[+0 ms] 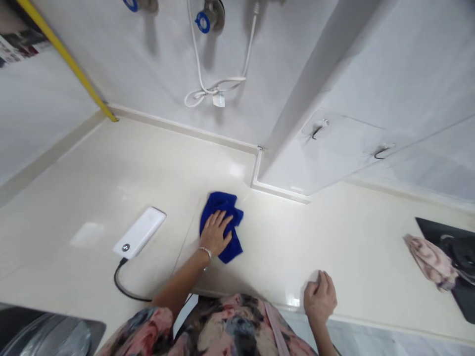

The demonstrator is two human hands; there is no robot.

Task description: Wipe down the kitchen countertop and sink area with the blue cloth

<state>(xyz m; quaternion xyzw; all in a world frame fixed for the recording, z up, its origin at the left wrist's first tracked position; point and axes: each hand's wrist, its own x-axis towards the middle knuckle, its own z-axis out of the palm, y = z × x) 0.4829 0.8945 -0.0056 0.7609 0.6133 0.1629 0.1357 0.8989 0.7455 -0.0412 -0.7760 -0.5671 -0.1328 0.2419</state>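
Observation:
A crumpled dark blue cloth (223,200) lies on the cream countertop (282,237) near the middle of the view. My left hand (215,232) presses down flat on the cloth, its fingers spread and a bracelet at the wrist. Part of the cloth is hidden under the palm. At the counter's front edge, further right, my right hand (321,298) rests with its fingers curled in. Nothing shows in that hand, and it is apart from the cloth.
Left of the cloth lies a white power bank (141,232) with a black cable (120,284). A black stove (465,296) with a pinkish cloth (430,259) is at the right. A wall corner (260,185) juts out behind. A white cord (202,84) hangs above.

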